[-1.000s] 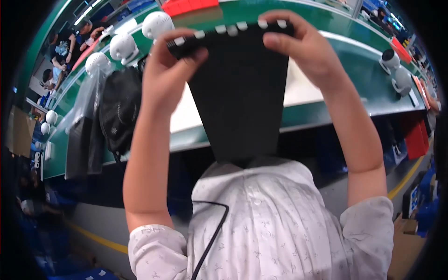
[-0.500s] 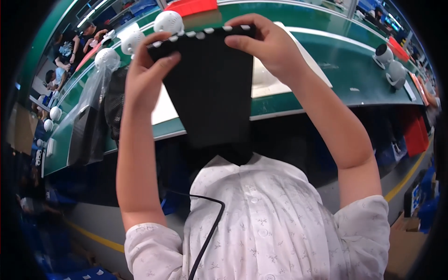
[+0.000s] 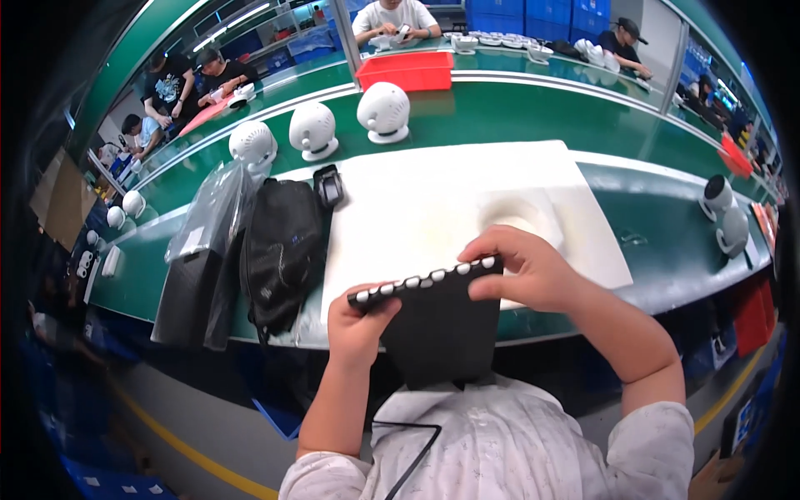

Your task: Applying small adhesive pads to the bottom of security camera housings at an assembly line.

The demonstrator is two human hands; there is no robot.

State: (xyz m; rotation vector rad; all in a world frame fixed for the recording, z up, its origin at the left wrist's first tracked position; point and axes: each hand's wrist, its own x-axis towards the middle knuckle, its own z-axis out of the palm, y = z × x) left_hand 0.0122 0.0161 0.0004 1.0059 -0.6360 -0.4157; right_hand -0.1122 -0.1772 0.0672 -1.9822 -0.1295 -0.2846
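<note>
1. Currently, a flat black piece point(image 3: 442, 333) stands in the lower centre of the frame, in front of the near edge of the green table point(image 3: 492, 112); its upper edge carries a row of white tabs point(image 3: 437, 276), and its lower end reaches the collar of the pale patterned shirt point(image 3: 500, 450).
2. Both hands are grasping it: the left hand point(image 3: 357, 331) pinches the left end of the tabbed edge, thumb on the near face, and the right hand point(image 3: 529, 271) holds the right end between thumb and fingers.
3. Beyond the hands, a white mat point(image 3: 400, 217) covers the middle of the table, with a pale round thing point(image 3: 537, 212) on it just beyond the right hand; its kind is hard to tell.
4. Left of the mat lie a black bag point(image 3: 285, 250), a small dark device point(image 3: 330, 187) and, farther left, a dark flat thing point(image 3: 187, 296) with clear plastic point(image 3: 204, 217) around it.
5. Above them, 3 white rounded devices point(image 3: 383, 110) stand in a row.
6. At the top centre sits a red tray point(image 3: 406, 72), with a co-worker point(image 3: 396, 18) behind it.
7. Near the right rim, 2 more rounded devices point(image 3: 733, 231) stand close together.
</note>
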